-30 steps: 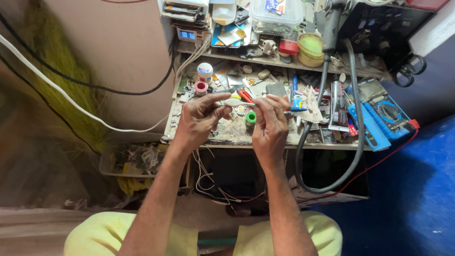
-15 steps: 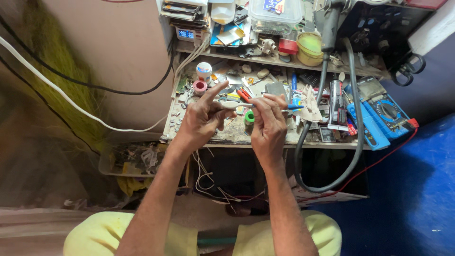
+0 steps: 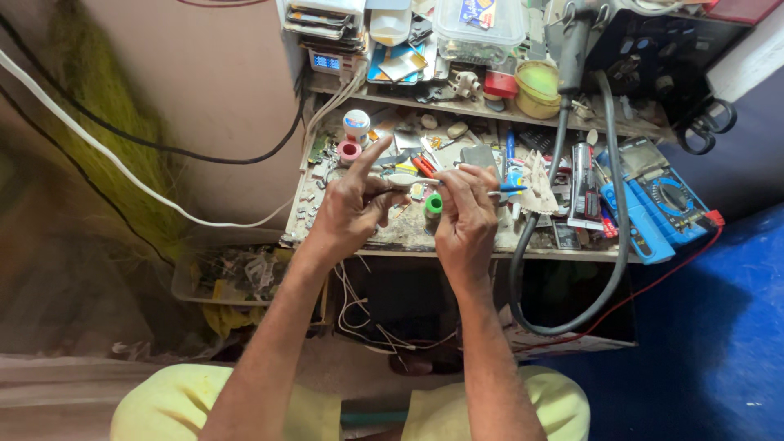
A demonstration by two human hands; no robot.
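1. The left hand (image 3: 353, 204) is curled, forefinger pointing up, pinching a small pale part (image 3: 402, 179) over the cluttered workbench (image 3: 392, 237).
2. The right hand (image 3: 465, 214) grips a thin blue-handled tool (image 3: 505, 189), its tip meeting that part.
3. Just behind, a green spool (image 3: 433, 204) stands between the hands.
4. Farther right lies a blue multimeter (image 3: 665, 196).

Green tape roll (image 3: 433, 204); red-handled cutters (image 3: 424, 167); blue multimeter (image 3: 671, 198); yellow-green bowl (image 3: 538, 87); grey hose (image 3: 614, 237); pink tape ring (image 3: 349, 151).
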